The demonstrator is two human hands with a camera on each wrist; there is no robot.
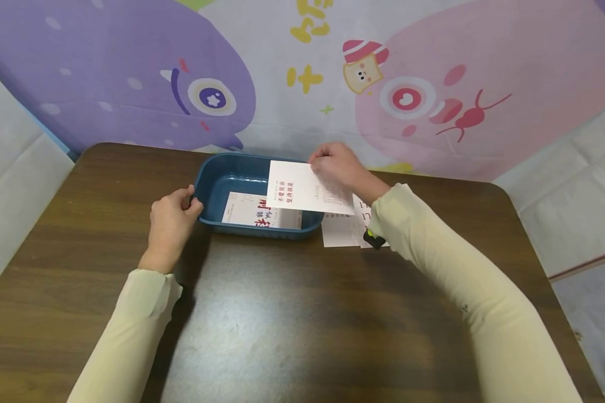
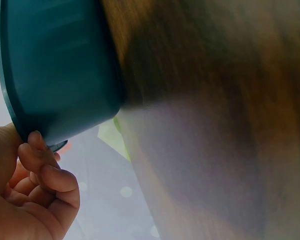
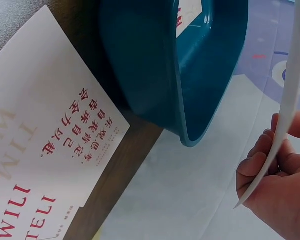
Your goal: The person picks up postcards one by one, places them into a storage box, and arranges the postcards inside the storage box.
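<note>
A blue-green plastic basin (image 1: 217, 187) stands near the back of the table. At its left end, my left hand (image 1: 173, 221) pinches the rim between thumb and fingers; the left wrist view shows that grip at a corner of the basin (image 2: 60, 65). My right hand (image 1: 340, 168) pinches a white printed card (image 1: 302, 193) by its edge, above the basin's right end. In the right wrist view this card (image 3: 287, 100) appears edge-on and slightly bent. Inside the basin lies a card (image 1: 239, 210) with red and blue writing, partly covered by the held one.
Right of the basin, overlapping printed cards (image 1: 339, 234) lie on the brown wooden table (image 1: 292, 302), partly hidden by the right forearm. A dark wrist strap (image 1: 374, 239) shows under the right sleeve. Behind the table hangs a cartoon-printed cloth (image 1: 277, 112).
</note>
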